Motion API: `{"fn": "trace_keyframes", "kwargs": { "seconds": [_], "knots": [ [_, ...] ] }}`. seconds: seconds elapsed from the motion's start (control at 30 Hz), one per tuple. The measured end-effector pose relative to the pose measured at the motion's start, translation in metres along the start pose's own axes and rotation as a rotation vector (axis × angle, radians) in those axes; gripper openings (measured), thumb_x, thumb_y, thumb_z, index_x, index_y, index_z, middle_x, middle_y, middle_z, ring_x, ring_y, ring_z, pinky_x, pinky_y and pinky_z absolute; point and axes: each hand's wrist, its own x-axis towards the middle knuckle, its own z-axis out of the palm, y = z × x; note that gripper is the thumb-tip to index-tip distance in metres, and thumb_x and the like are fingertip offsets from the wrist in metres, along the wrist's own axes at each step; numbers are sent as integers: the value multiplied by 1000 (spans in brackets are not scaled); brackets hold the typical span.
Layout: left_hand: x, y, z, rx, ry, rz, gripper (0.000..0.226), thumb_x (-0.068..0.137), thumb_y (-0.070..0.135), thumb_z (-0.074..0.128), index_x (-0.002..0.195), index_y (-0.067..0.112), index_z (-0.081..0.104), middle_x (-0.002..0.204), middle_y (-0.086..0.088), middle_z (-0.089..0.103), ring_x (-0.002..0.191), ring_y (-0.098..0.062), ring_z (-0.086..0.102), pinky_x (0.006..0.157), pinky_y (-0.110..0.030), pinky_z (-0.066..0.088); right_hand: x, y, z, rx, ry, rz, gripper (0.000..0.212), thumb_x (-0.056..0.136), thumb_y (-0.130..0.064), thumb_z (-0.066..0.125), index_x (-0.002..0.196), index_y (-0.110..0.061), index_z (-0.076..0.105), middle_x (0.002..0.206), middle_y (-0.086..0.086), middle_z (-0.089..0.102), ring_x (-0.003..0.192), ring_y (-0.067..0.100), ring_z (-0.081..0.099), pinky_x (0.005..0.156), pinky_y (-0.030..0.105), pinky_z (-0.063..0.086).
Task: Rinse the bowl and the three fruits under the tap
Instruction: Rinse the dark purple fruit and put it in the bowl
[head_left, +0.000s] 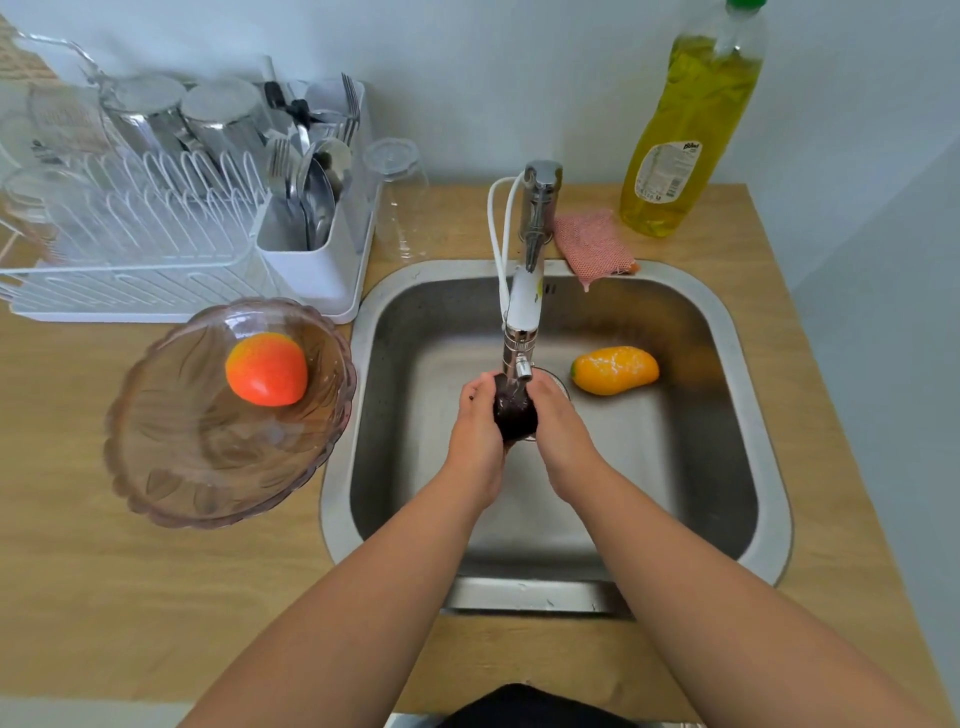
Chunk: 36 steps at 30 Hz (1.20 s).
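Note:
Both hands hold a dark purple fruit (514, 413) under the tap (524, 306), over the middle of the steel sink (727, 332). My left hand (475, 441) grips its left side and my right hand (563, 441) its right side. Water runs from the spout onto the fruit. A yellow-orange mango (614, 370) lies wet on the sink floor to the right. A tinted glass bowl (171, 467) stands on the wooden counter left of the sink, with a red-orange fruit (266, 375) inside it.
A white dish rack (156, 260) with glasses and a cutlery holder stands at the back left. An upturned clear glass (397, 192) sits beside it. A pink sponge (592, 241) and a yellow dish-soap bottle (691, 130) stand behind the sink's right corner.

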Motion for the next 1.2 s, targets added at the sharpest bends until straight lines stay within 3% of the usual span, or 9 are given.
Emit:
{"fn": "trace_keyframes", "kwargs": {
  "seconds": [0.17,0.27,0.37,0.6,0.77,0.83,1.0,1.1,1.2],
  "knots": [
    [-1,7,-2,-4,42,-33,38,104,38,38,125,11,55,119,-18,66,97,-24,69,73,-34,58,-6,7,-1,-125,-111,-88,41,93,-29,58,133,-26,48,122,-5,61,113,7,57,95,23,44],
    [-3,2,-4,242,-10,144,23,105,33,36,104,21,55,105,-11,63,93,-17,63,79,-33,55,0,-7,8,-46,34,-3,16,92,-28,54,103,-26,64,98,-6,68,94,12,63,75,24,48],
    [-5,-2,-5,297,-4,230,21,104,33,37,94,29,55,91,2,59,72,5,59,59,-11,47,3,-20,11,24,98,146,26,92,-30,47,80,-29,70,85,-5,70,84,16,64,67,27,46],
    [1,5,-7,259,98,224,29,102,31,36,100,26,64,102,-2,65,100,-20,65,88,-40,56,-15,7,12,-52,-54,-51,39,96,-30,52,134,-27,49,123,-8,61,112,2,56,95,19,43],
    [-5,5,-6,290,75,278,35,100,27,36,90,35,69,90,11,69,81,2,64,62,-12,50,1,-16,14,-4,111,103,27,94,-33,46,81,-31,69,72,-18,68,69,-3,61,54,13,43],
    [-5,7,-3,165,110,185,34,99,27,40,88,34,71,97,4,71,90,-11,67,72,-25,57,3,-15,8,-27,72,86,31,95,-32,43,80,-35,70,77,-20,68,79,1,62,65,18,43],
    [-1,18,-4,-100,138,13,26,99,27,45,98,18,70,92,-8,73,81,-21,71,67,-31,59,-11,15,3,-138,-117,-146,52,92,-41,49,140,-23,43,135,-2,54,125,7,49,105,23,38],
    [-4,16,-2,-26,60,-19,30,100,34,42,99,20,69,89,-7,75,80,-18,74,64,-28,57,-11,6,12,-104,-12,-185,39,91,-35,56,128,-24,51,117,-6,61,109,5,57,85,11,45],
    [-8,15,1,109,-28,38,27,102,35,40,108,22,62,107,-8,70,96,-20,68,77,-32,55,1,-11,11,49,168,-76,20,96,-31,46,99,-25,65,95,-6,67,91,12,64,69,17,48]
  ]
}}
